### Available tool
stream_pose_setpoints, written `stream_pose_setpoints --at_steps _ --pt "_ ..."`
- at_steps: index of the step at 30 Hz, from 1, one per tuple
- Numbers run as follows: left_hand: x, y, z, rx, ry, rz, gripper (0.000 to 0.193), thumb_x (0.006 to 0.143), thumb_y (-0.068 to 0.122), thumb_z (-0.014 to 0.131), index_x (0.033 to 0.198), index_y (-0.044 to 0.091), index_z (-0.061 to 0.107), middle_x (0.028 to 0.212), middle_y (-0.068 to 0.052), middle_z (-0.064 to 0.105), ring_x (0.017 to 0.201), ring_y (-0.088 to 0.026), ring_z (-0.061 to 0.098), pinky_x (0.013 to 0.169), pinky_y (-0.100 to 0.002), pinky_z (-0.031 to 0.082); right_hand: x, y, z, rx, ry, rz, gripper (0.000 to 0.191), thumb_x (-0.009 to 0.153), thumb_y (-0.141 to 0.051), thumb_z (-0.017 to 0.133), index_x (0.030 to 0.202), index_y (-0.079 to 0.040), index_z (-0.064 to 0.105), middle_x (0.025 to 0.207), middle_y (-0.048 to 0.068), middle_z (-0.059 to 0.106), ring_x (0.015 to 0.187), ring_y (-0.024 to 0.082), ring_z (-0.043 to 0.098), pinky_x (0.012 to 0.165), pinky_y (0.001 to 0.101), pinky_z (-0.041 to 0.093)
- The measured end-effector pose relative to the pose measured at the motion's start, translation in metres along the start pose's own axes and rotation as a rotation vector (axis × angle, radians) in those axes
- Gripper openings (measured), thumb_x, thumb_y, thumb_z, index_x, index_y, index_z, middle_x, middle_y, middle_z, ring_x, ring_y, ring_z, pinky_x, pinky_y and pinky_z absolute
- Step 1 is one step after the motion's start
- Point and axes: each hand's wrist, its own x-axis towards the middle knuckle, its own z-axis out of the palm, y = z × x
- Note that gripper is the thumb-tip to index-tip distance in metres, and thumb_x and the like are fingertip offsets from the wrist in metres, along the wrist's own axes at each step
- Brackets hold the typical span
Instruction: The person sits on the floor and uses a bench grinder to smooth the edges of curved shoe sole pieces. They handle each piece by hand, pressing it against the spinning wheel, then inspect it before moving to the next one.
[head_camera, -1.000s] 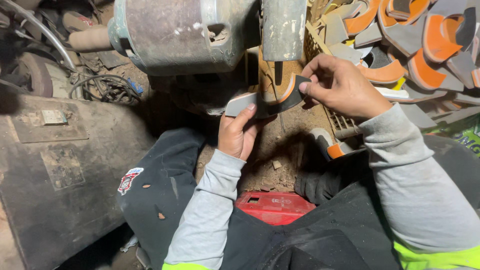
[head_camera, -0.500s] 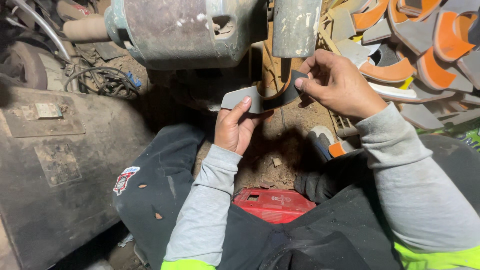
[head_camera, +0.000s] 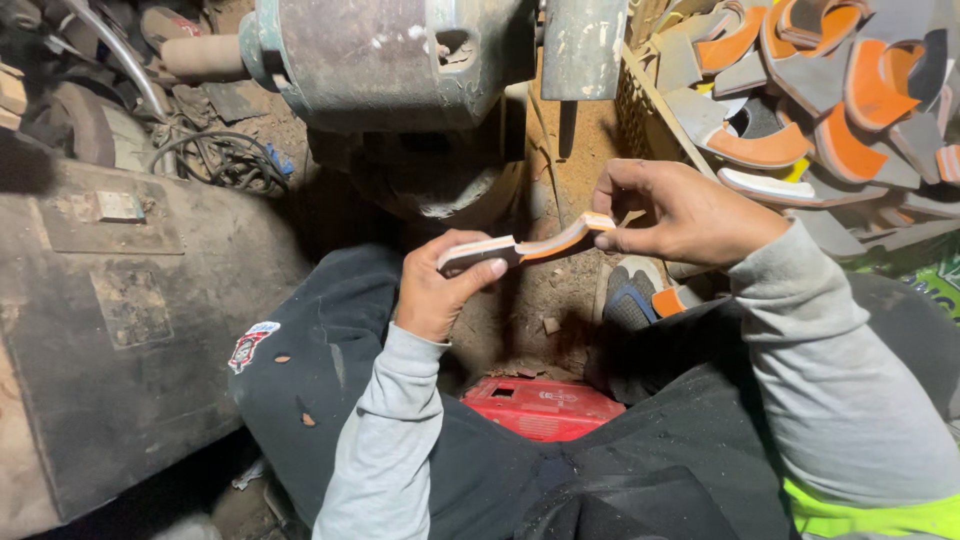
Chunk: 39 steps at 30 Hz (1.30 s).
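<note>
Below the grinder motor (head_camera: 400, 60), we hold a curved sole piece (head_camera: 520, 245) edge-up between both hands. Our left hand (head_camera: 435, 290) is closed on the near end, thumb pressed across the side face. Our right hand (head_camera: 685, 215) pinches the far end between thumb and fingertips, the other fingers loosely curled.

The motor is a dull grey metal drum, scuffed and dusty, with a slot in its casing. A flat grey metal guard (head_camera: 585, 45) hangs at the motor's right. A tan cylindrical roller (head_camera: 200, 55) projects from the motor's left end.

Left of the motor lies a dark, worn rounded cover (head_camera: 120, 340) bearing a small metal plate. Black cables (head_camera: 225, 160) coil between that cover and the motor. Right of the motor, a woven basket (head_camera: 640, 110) leans against a heap of cut sole pieces (head_camera: 830, 100), grey with orange faces, each bent like a horseshoe. Under the motor, brown dust covers the floor (head_camera: 560, 300), and a red plastic box (head_camera: 545, 405) sits between our dark trouser legs. A dark shoe (head_camera: 630, 300) rests beside the box, toward the basket.

The held piece is thin and layered: a white band, an orange band and a grey face. It bows gently downward at mid-length. Nothing blocks our view of it.
</note>
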Motion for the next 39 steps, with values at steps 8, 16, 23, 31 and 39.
stream_pose_setpoints --at_steps 8,16,23,31,39 --pt "0.001 -0.035 0.019 0.498 -0.039 0.188 0.024 0.081 0.01 0.082 0.103 0.002 0.077 0.093 -0.003 0.077 0.085 -0.009 0.071 0.08 -0.026 0.055 -0.019 -0.007 0.002 -0.092 0.002 -0.089 0.026 0.079 -0.008 0.075 0.096 -0.001 0.057 0.084 0.007 0.068 0.076 0.014 0.069 0.069 0.0298 0.059" --pt "0.011 -0.058 0.044 -0.051 -0.311 -0.295 0.033 0.09 0.018 0.074 0.116 -0.001 0.07 0.097 -0.007 0.073 0.08 -0.011 0.067 0.062 -0.031 0.057 -0.023 0.008 -0.012 0.069 0.111 -0.036 0.028 0.092 -0.017 0.068 0.115 -0.001 0.067 0.088 0.005 0.075 0.077 0.013 0.069 0.069 0.0306 0.057" --pt "0.011 -0.054 0.069 -0.504 -0.458 -0.486 0.031 0.091 0.008 0.06 0.12 -0.003 0.062 0.086 -0.01 0.063 0.061 -0.01 0.049 0.054 -0.027 0.045 -0.021 0.024 -0.016 0.195 0.164 0.111 0.035 0.098 -0.023 0.06 0.123 0.001 0.064 0.091 0.007 0.074 0.071 0.014 0.072 0.066 0.0302 0.061" --pt "0.009 -0.049 0.08 -0.653 -0.534 -0.563 0.032 0.092 0.013 0.055 0.121 -0.001 0.059 0.078 -0.006 0.054 0.056 -0.009 0.041 0.054 -0.028 0.044 -0.02 0.032 -0.012 0.283 0.167 0.171 0.037 0.102 -0.026 0.052 0.124 0.002 0.06 0.089 0.007 0.072 0.069 0.015 0.073 0.063 0.029 0.062" --pt "0.006 -0.048 0.086 -0.738 -0.576 -0.66 0.023 0.099 0.027 0.054 0.108 0.006 0.055 0.067 -0.002 0.046 0.048 -0.008 0.036 0.052 -0.029 0.044 -0.024 0.027 -0.01 0.312 0.154 0.301 0.035 0.098 -0.029 0.056 0.115 0.001 0.058 0.078 0.009 0.072 0.061 0.017 0.073 0.058 0.0312 0.06"
